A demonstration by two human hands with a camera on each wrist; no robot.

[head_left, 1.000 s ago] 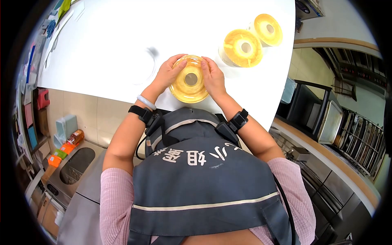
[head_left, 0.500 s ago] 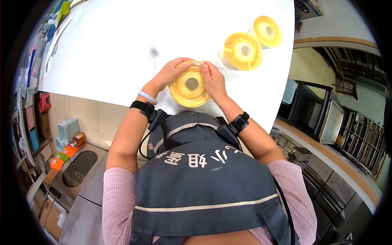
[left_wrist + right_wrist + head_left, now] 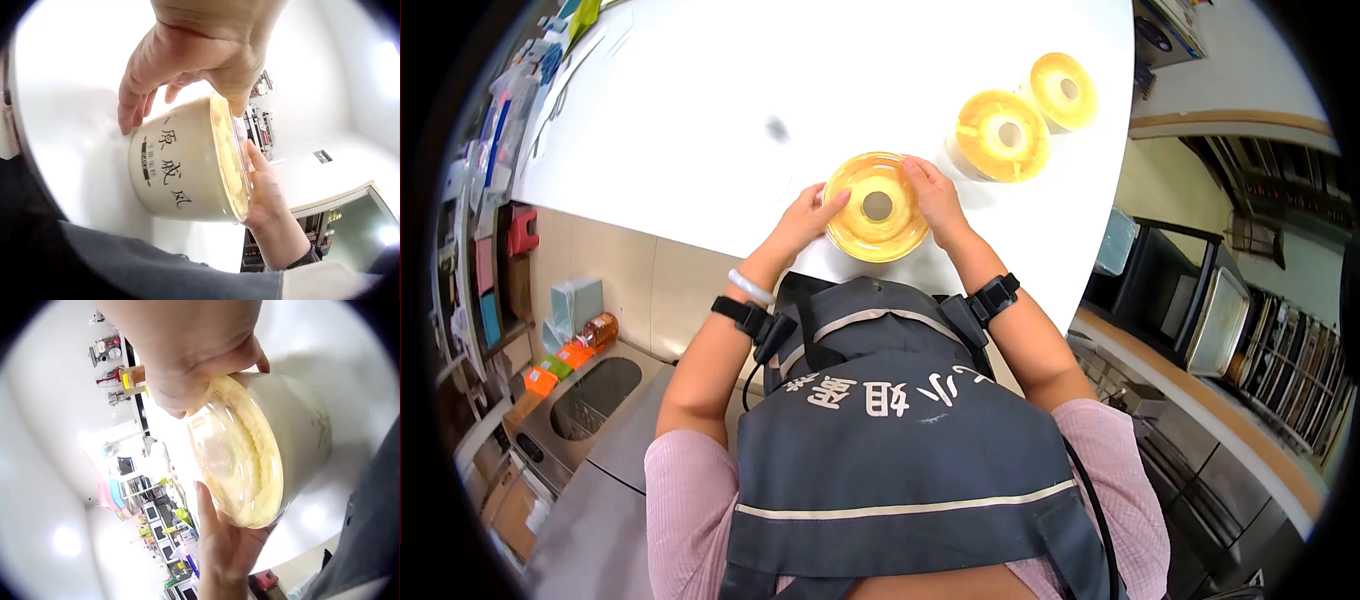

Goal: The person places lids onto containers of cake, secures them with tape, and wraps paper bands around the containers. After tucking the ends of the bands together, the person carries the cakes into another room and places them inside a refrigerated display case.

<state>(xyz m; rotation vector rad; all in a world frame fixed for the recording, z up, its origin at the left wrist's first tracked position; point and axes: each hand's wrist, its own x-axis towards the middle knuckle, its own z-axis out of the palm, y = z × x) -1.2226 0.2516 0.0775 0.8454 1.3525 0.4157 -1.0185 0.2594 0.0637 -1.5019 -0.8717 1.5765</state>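
A round white paper cake tub (image 3: 178, 165) with dark lettering stands on the white table in front of the person. Inside it is a yellow ring-shaped cake (image 3: 850, 222) with a round opening in the middle, under a clear lid (image 3: 219, 450). My left hand (image 3: 805, 215) holds the tub's left side, thumb over the lid's rim and fingers down the wall. At the far right of the rim, my right hand (image 3: 938, 200) holds on with its thumb on the lid. Part of its fingers is hidden behind the tub in the head view.
Two similar cake tubs stand at the right: a nearer one (image 3: 1000, 137) and a farther one (image 3: 1064, 92). A sink (image 3: 595, 400) lies at lower left. Black equipment and a metal tray (image 3: 1218, 322) stand beyond the table's right edge.
My left hand has slid from the far left of the rim to the tub's left side, nearer the body. The right hand keeps its place at the far right. The view has shifted slightly.
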